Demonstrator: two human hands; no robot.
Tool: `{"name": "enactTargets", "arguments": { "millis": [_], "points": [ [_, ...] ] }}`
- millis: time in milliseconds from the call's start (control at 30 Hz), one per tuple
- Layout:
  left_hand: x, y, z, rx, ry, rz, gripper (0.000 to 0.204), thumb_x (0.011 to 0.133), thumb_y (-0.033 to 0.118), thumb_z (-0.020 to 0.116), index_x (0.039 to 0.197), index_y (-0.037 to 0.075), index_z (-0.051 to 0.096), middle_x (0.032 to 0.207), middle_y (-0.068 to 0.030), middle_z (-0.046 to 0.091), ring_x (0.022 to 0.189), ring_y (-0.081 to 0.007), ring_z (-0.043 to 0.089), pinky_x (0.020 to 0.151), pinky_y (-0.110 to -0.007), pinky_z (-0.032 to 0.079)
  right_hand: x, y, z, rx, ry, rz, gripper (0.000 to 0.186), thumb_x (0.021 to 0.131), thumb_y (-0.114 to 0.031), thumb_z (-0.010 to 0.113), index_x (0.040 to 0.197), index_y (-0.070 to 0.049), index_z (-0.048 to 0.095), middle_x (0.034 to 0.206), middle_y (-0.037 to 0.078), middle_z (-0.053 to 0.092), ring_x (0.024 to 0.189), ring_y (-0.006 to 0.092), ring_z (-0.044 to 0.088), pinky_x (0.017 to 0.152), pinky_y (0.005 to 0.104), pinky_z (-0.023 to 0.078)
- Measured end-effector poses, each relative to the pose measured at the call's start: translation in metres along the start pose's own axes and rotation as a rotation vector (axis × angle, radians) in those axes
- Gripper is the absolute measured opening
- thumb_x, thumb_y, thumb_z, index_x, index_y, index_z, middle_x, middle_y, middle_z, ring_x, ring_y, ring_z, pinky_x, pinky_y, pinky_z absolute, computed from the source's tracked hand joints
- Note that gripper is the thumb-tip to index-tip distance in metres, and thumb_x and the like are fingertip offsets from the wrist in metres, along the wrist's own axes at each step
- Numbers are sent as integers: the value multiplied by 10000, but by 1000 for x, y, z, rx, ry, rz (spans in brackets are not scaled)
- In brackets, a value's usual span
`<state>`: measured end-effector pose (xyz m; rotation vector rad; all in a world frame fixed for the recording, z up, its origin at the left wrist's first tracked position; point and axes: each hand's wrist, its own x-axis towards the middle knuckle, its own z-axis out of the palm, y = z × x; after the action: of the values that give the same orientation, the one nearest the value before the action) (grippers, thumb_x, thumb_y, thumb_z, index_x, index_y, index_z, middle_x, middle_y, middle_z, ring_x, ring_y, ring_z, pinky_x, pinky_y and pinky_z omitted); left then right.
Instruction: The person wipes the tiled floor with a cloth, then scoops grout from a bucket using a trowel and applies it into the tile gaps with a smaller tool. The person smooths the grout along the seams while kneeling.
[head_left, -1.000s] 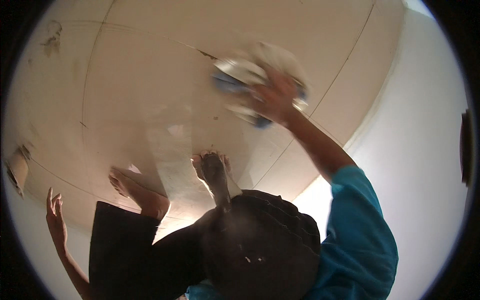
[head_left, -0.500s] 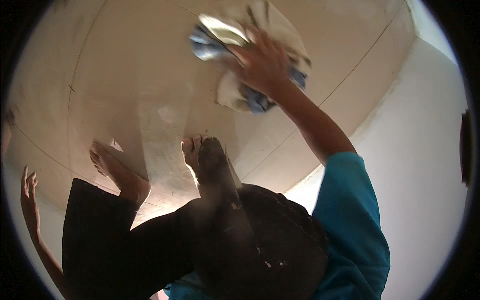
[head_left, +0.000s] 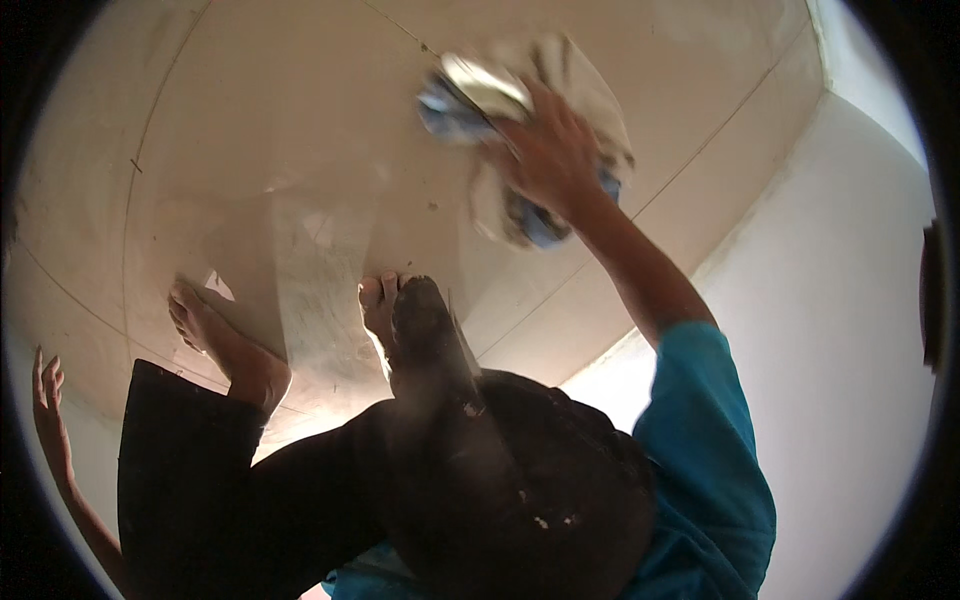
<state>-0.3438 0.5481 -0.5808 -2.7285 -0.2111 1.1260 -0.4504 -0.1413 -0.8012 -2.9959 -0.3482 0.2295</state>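
Out over the tiled floor, my right hand (head_left: 552,152) presses down on a crumpled cloth (head_left: 592,92), with the fingers spread across it and gripping its folds. The cloth is cream with blue and dark patches, and motion blurs it. One bright fold stands up at its left side. Part of the cloth is hidden beneath my palm. At the far left edge, my left hand (head_left: 50,415) is raised with its fingers stretched out, holding nothing.
My bare feet (head_left: 225,340) stand on the beige floor (head_left: 330,130), which has thin dark joint lines and a few small specks. A small pale patch (head_left: 219,286) shows beside my left foot. A white wall (head_left: 830,300) rises on the right.
My right hand has slid the cloth to the right and a little nearer to me. My left hand has dropped slightly and shifted left.
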Motion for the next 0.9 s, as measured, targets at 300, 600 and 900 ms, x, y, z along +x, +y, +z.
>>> {"name": "enactTargets", "arguments": {
  "millis": [300,600,900],
  "points": [
    [14,1,18,-282,-37,88,714,934,643,264,1479,180,277,1455,-165,379,1354,-312,353,1118,-511,251,37,-21,-10,82,24,26,235,791,-308,678,980,-169,698,1264,173,501,1138,314,534,814,459,497],
    [-15,-46,43,-448,-14,-75,751,902,658,370,1478,183,284,1413,-142,449,1297,-351,430,1095,-514,281,-108,36,-1,3,-123,-32,347,673,-287,741,991,-158,692,1367,150,424,1267,313,413,1016,505,328],
    [-15,14,16,-452,33,1,732,928,624,359,1478,149,270,1374,-145,487,1276,-329,455,1094,-497,301,220,-59,18,97,489,-186,360,903,-353,528,1071,-49,623,1300,127,479,1270,293,381,1081,468,262]
  ]
}}
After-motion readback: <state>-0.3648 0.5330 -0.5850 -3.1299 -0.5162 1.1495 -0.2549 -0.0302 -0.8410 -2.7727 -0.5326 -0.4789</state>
